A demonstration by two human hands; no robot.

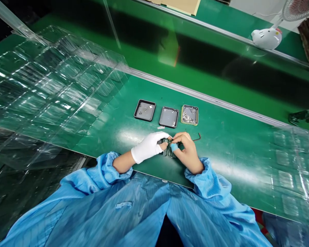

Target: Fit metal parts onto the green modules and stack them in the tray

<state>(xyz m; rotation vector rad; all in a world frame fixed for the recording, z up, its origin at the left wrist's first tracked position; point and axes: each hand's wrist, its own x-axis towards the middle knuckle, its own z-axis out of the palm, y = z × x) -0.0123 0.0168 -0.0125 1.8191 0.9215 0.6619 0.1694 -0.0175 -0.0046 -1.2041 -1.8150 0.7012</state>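
Observation:
My left hand (pixel 150 146), in a white glove with bare fingertips, is closed on the left edge of a small dark green part (pixel 170 151) with slots or ribs. From the other side, my bare right hand (pixel 187 148) pinches at its upper edge, with light blue tape around the thumb. Whatever lies between the right fingertips is too small to name. The part is just above or on the green table. Beyond the hands lie three shallow trays: a dark left tray (pixel 144 110), a middle tray (pixel 168 117) and a right tray (pixel 190 115), all with small metal pieces.
A hex key (pixel 197 138) lies right of my hands, a small whitish strip (pixel 161 127) below the middle tray. Clear plastic blister trays (pixel 54 82) cover the left side; more blister trays (pixel 293 171) stand at right. A metal rail (pixel 208 100) runs behind, with a white fan (pixel 267 37) farther back.

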